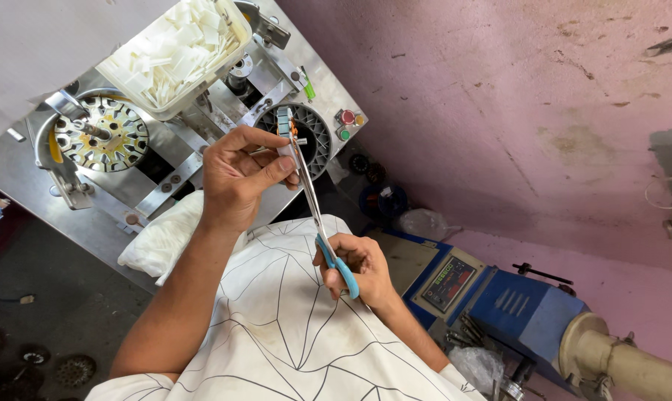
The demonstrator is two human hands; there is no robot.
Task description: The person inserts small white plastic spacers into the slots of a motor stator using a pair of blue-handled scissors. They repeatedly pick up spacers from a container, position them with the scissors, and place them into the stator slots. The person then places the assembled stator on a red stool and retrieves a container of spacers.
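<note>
Your left hand (239,174) pinches a small copper-wound part (286,128), mostly hidden by fingers. Your right hand (358,267) grips blue-handled scissors (317,215); the blade tips are unclear.

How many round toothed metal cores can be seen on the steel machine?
2. One stator core sits on the machine's left side, beside the plastic tub. The other core lies behind the left hand, partly hidden. More may be out of view.

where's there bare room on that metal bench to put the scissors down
Free patch: the bare steel of the metal bench along its near-left edge, between the round slotted disc and the white bag. Crowded: the middle and far side, with the tub of white strips, the ring and buttons. The left hand and right hand hold the scissors.
</note>
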